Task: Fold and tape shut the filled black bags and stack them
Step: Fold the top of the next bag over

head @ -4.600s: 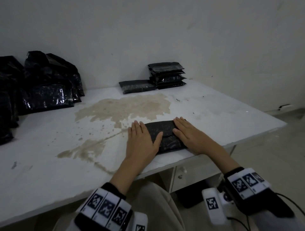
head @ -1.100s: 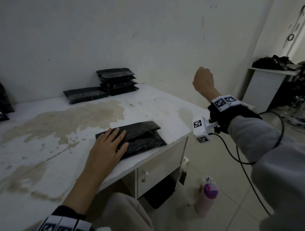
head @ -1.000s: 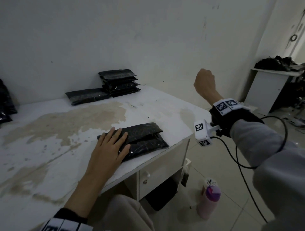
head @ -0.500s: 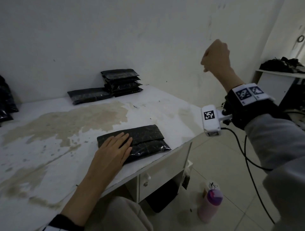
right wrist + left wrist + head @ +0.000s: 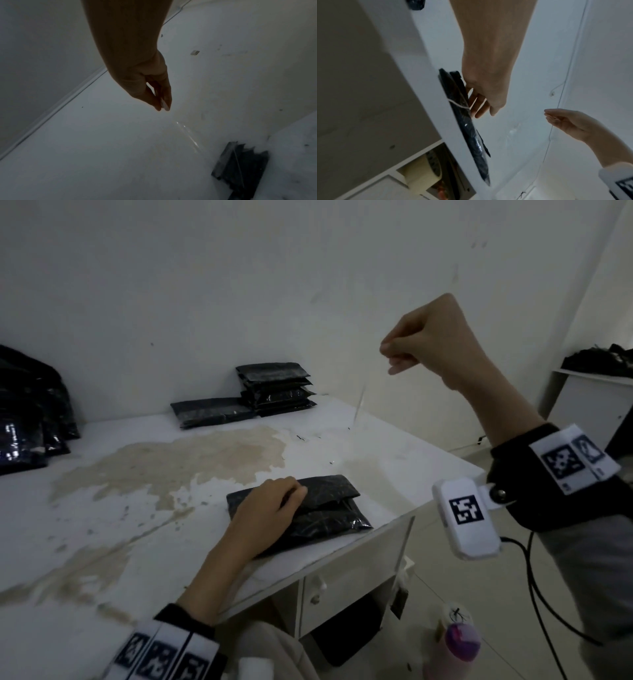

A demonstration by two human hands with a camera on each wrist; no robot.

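Now lifted higher than half a second ago, the right hand (image 5: 431, 344) is pinching the end of a thin, clear, glossy strip of tape (image 5: 359, 404) between thumb and fingertips, while the left hand (image 5: 265, 513), flat before, is pressing with curled fingers on the flap of the folded, crinkly black plastic bag (image 5: 329, 513). Lying near the front right corner of the stained, chipped white table (image 5: 102, 525), well apart from the stack of flat taped black bags (image 5: 275, 388) by the wall.
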